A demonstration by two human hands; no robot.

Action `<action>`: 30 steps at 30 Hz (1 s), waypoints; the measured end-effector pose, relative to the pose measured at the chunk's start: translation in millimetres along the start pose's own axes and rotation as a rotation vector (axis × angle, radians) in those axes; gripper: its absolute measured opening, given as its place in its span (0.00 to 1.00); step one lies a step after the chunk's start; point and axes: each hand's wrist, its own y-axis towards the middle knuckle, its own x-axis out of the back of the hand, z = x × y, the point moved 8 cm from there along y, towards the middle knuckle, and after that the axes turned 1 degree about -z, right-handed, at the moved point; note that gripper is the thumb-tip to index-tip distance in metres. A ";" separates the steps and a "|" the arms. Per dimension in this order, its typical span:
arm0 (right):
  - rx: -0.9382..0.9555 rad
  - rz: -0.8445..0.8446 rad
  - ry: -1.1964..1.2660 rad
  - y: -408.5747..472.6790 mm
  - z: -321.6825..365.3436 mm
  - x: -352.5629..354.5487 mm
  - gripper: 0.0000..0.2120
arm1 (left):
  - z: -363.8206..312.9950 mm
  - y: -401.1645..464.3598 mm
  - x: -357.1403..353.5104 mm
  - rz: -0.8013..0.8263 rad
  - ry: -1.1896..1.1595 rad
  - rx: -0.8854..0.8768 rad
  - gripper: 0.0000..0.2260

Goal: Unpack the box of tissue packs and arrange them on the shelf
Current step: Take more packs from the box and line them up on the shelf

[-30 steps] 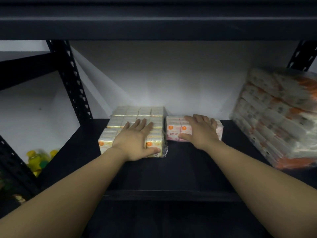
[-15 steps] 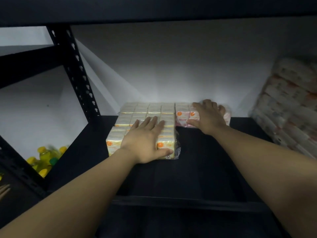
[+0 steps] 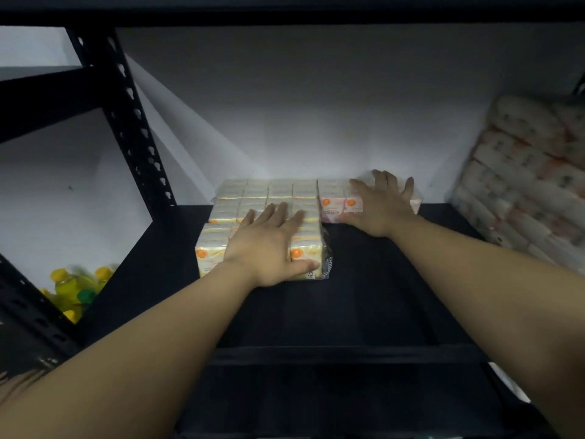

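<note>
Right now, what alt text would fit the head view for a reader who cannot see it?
Two bare hands rest flat on tissue packs on a dark shelf: the left hand on a yellow-wrapped tissue bundle, the right hand on a pink-wrapped tissue pack beside it, near the white back wall. Larger wrapped packs lean at the right; yellow bottles sit lower left.

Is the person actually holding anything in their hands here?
No. The left hand lies flat on the yellow tissue packs; the right hand lies flat on the pink pack.
</note>
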 end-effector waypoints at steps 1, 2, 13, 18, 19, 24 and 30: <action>-0.010 -0.050 -0.003 -12.6 3.9 5.2 0.43 | -0.7 -0.9 0.8 -0.001 -0.009 -0.003 0.48; -0.019 -0.102 0.013 -27.6 8.4 9.5 0.41 | -1.6 -1.8 2.4 -0.008 -0.018 -0.006 0.47; -0.121 0.088 0.236 -163.8 14.3 -26.6 0.34 | -3.1 -10.1 11.0 -0.076 -0.044 -0.016 0.44; -0.072 0.206 0.211 -196.9 15.0 -29.2 0.34 | -13.4 -28.5 25.4 -0.164 0.103 0.016 0.42; -0.066 0.211 0.208 -203.0 15.3 -28.4 0.34 | -16.6 -34.7 28.5 -0.182 0.113 0.035 0.42; 0.000 0.128 0.134 -239.1 17.3 -24.0 0.34 | -52.3 -88.8 25.2 -0.280 0.030 0.102 0.39; 0.093 -0.069 0.170 -299.6 15.9 -26.1 0.33 | -103.1 -158.5 -21.6 -0.189 -0.154 0.198 0.35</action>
